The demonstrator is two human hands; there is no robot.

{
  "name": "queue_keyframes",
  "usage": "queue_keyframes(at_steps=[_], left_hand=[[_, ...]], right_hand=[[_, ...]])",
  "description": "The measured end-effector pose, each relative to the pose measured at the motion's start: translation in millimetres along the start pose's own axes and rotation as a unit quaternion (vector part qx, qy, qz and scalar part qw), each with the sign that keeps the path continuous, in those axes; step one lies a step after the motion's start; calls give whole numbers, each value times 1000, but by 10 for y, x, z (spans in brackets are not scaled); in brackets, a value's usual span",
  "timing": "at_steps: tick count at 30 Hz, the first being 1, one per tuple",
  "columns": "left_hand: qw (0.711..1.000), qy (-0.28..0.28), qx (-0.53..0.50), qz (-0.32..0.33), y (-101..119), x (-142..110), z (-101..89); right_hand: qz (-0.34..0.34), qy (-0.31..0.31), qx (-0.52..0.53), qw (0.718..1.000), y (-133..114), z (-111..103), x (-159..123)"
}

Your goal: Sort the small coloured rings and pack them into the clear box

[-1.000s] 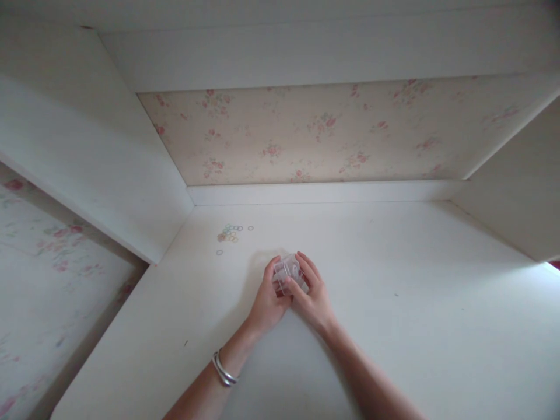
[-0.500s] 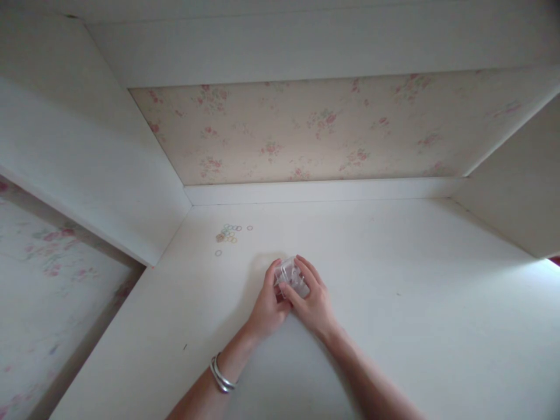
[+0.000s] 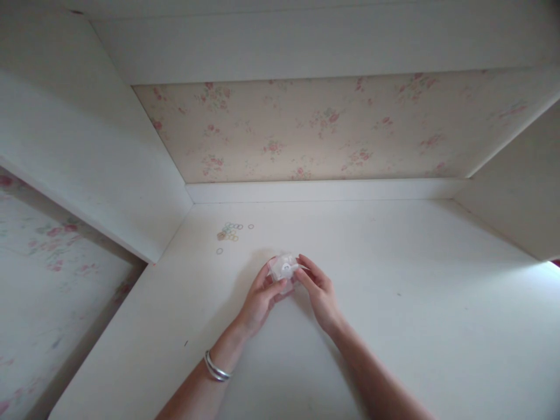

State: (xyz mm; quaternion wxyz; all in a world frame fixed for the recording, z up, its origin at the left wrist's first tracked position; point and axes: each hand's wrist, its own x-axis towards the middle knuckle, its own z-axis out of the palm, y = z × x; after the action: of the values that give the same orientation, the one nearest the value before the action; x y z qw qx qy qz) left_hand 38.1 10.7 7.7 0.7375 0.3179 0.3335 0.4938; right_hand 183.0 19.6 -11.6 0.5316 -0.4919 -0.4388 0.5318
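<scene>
A small clear plastic box point(image 3: 285, 267) is held between my two hands above the white desk. My left hand point(image 3: 259, 298) wraps its left side, the thumb lying across the near face. My right hand point(image 3: 319, 291) grips the right side with thumb and fingertips. A pale round mark shows on the box; its contents are too blurred to make out. Farther back on the left lies a cluster of small coloured rings point(image 3: 227, 232). One loose ring point(image 3: 251, 226) sits to its right and another ring point(image 3: 219, 251) nearer to me.
The white desk surface point(image 3: 394, 338) spreads around my hands. A low white ledge point(image 3: 324, 189) runs along the back under floral wallpaper point(image 3: 324, 128). White panels stand at the left point(image 3: 100, 146) and right point(image 3: 516, 192). A small dark scrap point(image 3: 186, 343) lies left of my left forearm.
The box has been turned in my hands, so a different face shows. My left thumb now lies across it, and my right hand has shifted slightly right. The rings stay put.
</scene>
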Motion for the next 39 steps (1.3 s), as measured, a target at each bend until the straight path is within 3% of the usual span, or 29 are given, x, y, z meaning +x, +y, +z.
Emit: queue_keyframes(at_steps=[6, 14, 21, 27, 32, 35, 39], left_hand=[[999, -17, -37, -21, 37, -10, -35], [1000, -10, 0, -21, 42, -20, -73], [998, -11, 36, -48, 90, -40, -13], [996, 12, 79, -41, 51, -20, -31], [995, 11, 93, -36, 46, -20, -34], [994, 0, 103, -37, 56, -32, -18], [988, -24, 143, -50, 38, -33, -29]], right_hand=[[-12, -54, 9, 998, 20, 7, 14], [-17, -55, 7, 998, -47, -12, -11], [31, -49, 10, 998, -53, -2, -27], [-11, -81, -25, 996, -41, 3, -23], [-48, -57, -58, 996, -64, 24, -41], [-36, -40, -39, 998, -76, 21, -23], [6, 52, 20, 998, -92, -26, 18]])
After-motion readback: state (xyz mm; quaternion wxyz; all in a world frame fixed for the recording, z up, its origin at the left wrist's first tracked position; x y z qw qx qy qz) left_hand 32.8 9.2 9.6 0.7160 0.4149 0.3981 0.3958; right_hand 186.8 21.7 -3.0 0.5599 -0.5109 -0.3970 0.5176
